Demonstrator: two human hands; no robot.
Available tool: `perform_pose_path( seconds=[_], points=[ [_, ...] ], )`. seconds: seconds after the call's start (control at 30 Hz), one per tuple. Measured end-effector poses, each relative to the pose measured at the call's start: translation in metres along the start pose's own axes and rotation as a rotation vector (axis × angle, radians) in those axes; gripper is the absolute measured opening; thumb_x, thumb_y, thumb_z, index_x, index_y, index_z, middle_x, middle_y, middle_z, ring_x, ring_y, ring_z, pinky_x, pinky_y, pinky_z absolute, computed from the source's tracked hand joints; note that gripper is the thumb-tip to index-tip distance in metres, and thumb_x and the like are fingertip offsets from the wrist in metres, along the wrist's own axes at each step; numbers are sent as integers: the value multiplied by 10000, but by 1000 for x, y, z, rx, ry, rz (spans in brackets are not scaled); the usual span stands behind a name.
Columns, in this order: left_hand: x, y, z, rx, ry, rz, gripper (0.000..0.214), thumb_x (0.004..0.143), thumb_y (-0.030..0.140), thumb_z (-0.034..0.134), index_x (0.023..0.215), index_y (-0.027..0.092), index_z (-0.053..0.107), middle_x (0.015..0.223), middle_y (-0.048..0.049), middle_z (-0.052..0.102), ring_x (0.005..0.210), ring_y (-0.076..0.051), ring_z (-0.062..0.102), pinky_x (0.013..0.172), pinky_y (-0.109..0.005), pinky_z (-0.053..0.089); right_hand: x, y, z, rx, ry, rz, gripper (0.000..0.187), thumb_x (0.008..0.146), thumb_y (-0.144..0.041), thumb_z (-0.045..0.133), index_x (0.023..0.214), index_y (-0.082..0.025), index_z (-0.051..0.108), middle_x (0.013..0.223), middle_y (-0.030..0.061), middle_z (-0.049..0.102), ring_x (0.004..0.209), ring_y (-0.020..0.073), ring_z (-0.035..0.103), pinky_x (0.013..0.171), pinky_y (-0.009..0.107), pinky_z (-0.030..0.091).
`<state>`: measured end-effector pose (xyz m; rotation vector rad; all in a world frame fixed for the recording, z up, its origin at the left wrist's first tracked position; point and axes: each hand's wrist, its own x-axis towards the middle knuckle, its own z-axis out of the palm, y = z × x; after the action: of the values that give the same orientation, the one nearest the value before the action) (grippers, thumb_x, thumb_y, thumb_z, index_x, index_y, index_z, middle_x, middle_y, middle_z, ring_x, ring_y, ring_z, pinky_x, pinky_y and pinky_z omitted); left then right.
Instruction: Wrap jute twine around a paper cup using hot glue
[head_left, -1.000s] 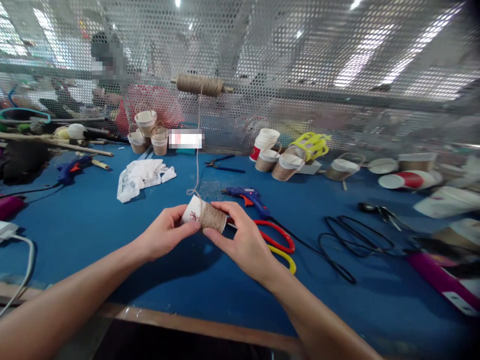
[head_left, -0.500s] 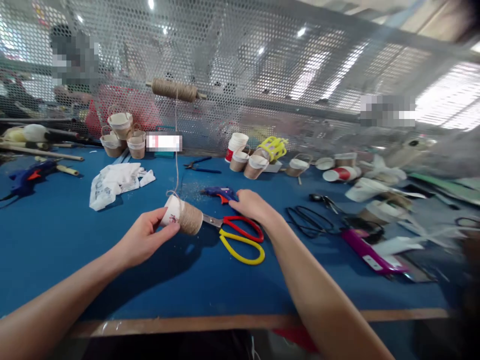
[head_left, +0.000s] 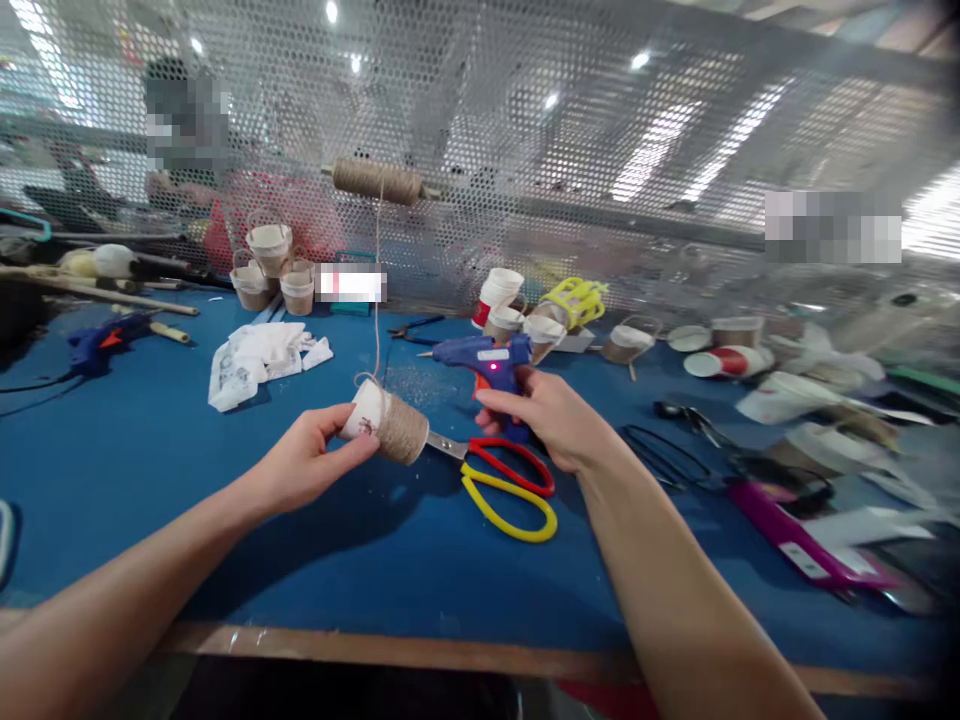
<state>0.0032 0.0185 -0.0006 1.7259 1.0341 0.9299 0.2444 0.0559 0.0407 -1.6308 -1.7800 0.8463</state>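
My left hand (head_left: pixel 315 455) is closed around the white end of a small paper cup (head_left: pixel 369 412), tilted on its side above the table. Twine (head_left: pixel 405 432) wraps the cup's other part, and a strand runs up from it to a twine spool (head_left: pixel 377 182). In my right hand (head_left: pixel 544 410) is a blue glue gun (head_left: pixel 476 350) with an orange trigger and a lit red light; its nozzle points left, above the cup. Scissors (head_left: pixel 514 490) with red and yellow handles lie beside the cup, their blade tips hidden behind it.
Crumpled white cloth (head_left: pixel 259 360) and pliers (head_left: pixel 416 328) lie further back. Twine-wrapped cups (head_left: pixel 268 250) are stacked at back left. Another blue glue gun (head_left: pixel 109 342) lies left. On the right are black cable (head_left: pixel 660 455), a purple tool (head_left: pixel 806 535) and several cups. A perforated metal screen (head_left: pixel 480 130) stands behind.
My right hand has lifted the glue gun off the table. The left hand still holds the cup. The whole view has shifted, so things appear further right.
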Motion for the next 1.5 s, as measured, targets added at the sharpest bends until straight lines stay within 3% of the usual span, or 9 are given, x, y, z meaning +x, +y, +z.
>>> perform_pose_path(
  seconds=[0.07, 0.2, 0.47, 0.6, 0.87, 1.5],
  points=[
    [1, -2, -1, 16, -18, 2, 242, 784, 336, 499, 819, 113, 585, 719, -10, 563, 656, -127, 483, 623, -234, 383, -13, -4, 4, 150, -57, -63, 188, 740, -310, 591, 787, -142, 524, 631, 23, 619, 493, 108, 562, 514, 240, 485],
    [2, -4, -4, 23, -34, -1, 231, 791, 335, 494, 817, 122, 578, 784, -27, 590, 700, -139, 503, 664, -247, 401, -34, -9, 11, 206, -129, -138, 208, 766, -333, 547, 831, -137, 580, 553, -22, 550, 459, 87, 498, 458, 209, 436],
    [1, 1, -5, 44, -51, -8, 232, 804, 319, 475, 844, 109, 564, 792, -40, 593, 680, -129, 484, 630, -239, 401, -50, -15, 15, 41, -23, -157, 231, 731, -363, 580, 572, -206, 521, 400, -62, 436, 375, 96, 403, 379, 225, 359],
    [1, 2, -3, 58, -46, 1, 231, 815, 306, 460, 863, 107, 566, 766, -33, 593, 655, -123, 477, 609, -232, 403, -54, -15, 17, -19, -15, -122, 248, 725, -406, 581, 584, -208, 531, 401, -70, 391, 365, 90, 338, 363, 228, 332],
    [1, -2, -6, 116, -52, 72, 202, 841, 288, 454, 859, 123, 570, 832, -40, 617, 775, -152, 536, 719, -256, 427, -52, -9, 17, -118, -35, -193, 201, 718, -403, 569, 747, -214, 630, 663, 6, 649, 652, 201, 599, 561, 278, 496],
    [2, -3, -6, 241, 24, 92, 216, 831, 288, 465, 811, 121, 599, 765, -34, 628, 680, -135, 535, 635, -246, 445, -59, -11, 25, -232, 59, -258, 190, 741, -369, 543, 659, -201, 573, 589, 1, 617, 511, 151, 531, 513, 274, 450]
  ],
)
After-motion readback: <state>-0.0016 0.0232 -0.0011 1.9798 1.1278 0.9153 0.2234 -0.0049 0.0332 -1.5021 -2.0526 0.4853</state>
